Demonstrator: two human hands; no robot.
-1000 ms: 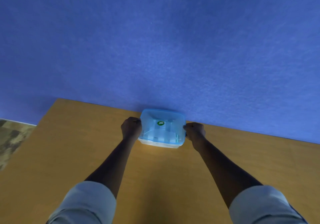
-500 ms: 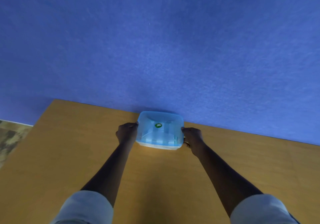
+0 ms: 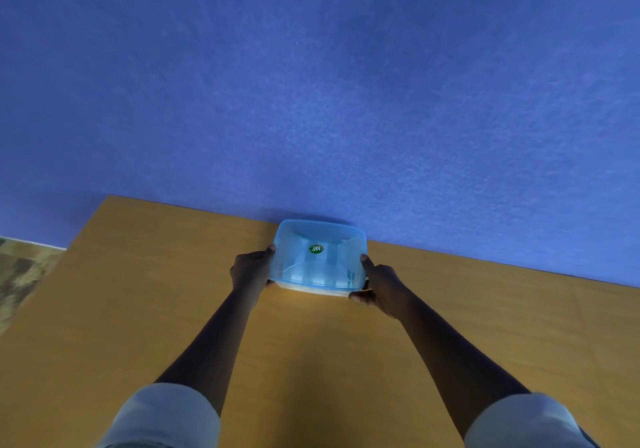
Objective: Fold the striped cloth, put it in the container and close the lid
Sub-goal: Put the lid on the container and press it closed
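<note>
The container sits at the far edge of the wooden table, close to the blue wall, with its translucent blue lid on top and a green sticker at the lid's centre. The left hand grips the container's left side and the right hand grips its right side. Pale striped cloth shows faintly through the lid.

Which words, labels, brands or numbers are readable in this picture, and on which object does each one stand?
Green oval sticker on the blue lid of the container: white letters, upside down to the camera and too small to read surely; perhaps "MF".
No other text, number or sign shows on the table or the wall.
</note>
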